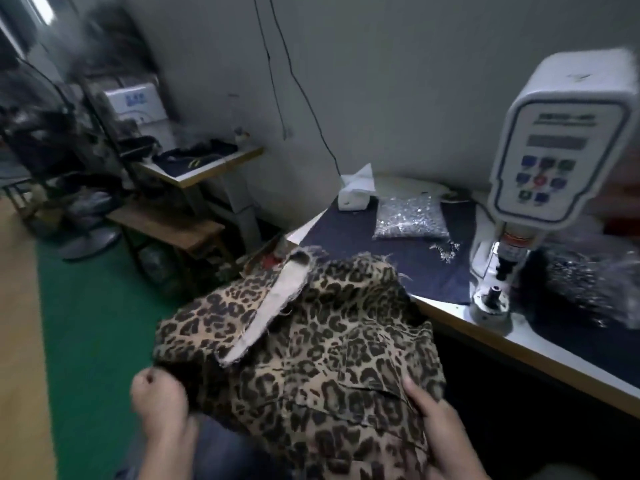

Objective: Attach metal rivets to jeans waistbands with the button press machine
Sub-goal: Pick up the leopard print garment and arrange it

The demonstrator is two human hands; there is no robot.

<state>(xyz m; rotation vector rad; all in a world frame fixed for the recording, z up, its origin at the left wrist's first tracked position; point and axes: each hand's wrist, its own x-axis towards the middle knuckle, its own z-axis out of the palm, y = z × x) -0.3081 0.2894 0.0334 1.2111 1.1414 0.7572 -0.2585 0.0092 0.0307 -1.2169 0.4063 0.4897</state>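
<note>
A leopard-print garment (304,344) is held low in the frame, off the front edge of the table (519,344). Its left edge is gripped by the left hand (159,396) at seven o'clock, fingers curled into the fabric; its right side is held by the right hand (440,424) at five o'clock, thumb laid on top. A pale underside flap (273,313) is turned up. The button press machine (554,161) stands at two o'clock, with a bag of rivets (410,218) at one o'clock on dark cloth (349,233).

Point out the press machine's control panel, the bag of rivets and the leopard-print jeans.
control panel (545,161): head view, on its keypad.
bag of rivets (410,218): head view, bag's middle.
leopard-print jeans (311,355): head view, mid-fabric.
</note>
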